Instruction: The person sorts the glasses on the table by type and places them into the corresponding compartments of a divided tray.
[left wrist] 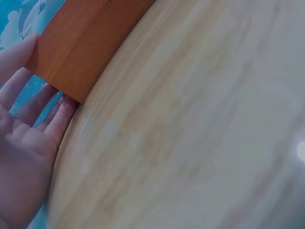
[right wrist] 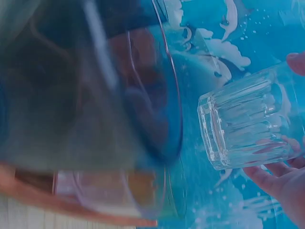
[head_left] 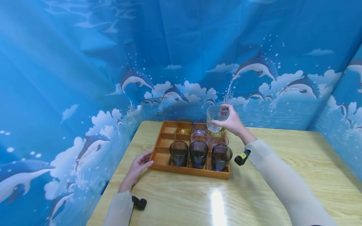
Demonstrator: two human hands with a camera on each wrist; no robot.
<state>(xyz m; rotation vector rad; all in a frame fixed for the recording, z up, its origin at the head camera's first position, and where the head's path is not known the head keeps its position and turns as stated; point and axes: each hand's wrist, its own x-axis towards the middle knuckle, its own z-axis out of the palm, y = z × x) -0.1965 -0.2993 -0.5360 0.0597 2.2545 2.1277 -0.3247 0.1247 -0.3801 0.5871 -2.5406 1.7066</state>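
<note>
My right hand point(head_left: 233, 121) holds a clear glass point(head_left: 212, 118) by its sides, raised over the back right of a wooden compartment tray point(head_left: 189, 171). Fluted sides and a thick base show on this glass in the right wrist view. My left hand point(head_left: 138, 167) grips the tray's front left corner, thumb on one face and fingers along the other. Three dark glasses point(head_left: 198, 153) stand in the front row. Behind them are pale pinkish glasses point(head_left: 200, 137). The back row has an amber glass point(head_left: 184, 127), a purple-rimmed glass point(head_left: 199, 124) and a yellowish glass point(head_left: 217, 134), partly hidden.
The tray sits on a light wood-grain table point(head_left: 175, 197), near its back edge. A blue curtain point(head_left: 181, 62) printed with dolphins hangs behind and on both sides. Empty compartments point(head_left: 165, 142) run down the tray's left side. Black wrist cameras point(head_left: 241, 158) hang at both sleeves.
</note>
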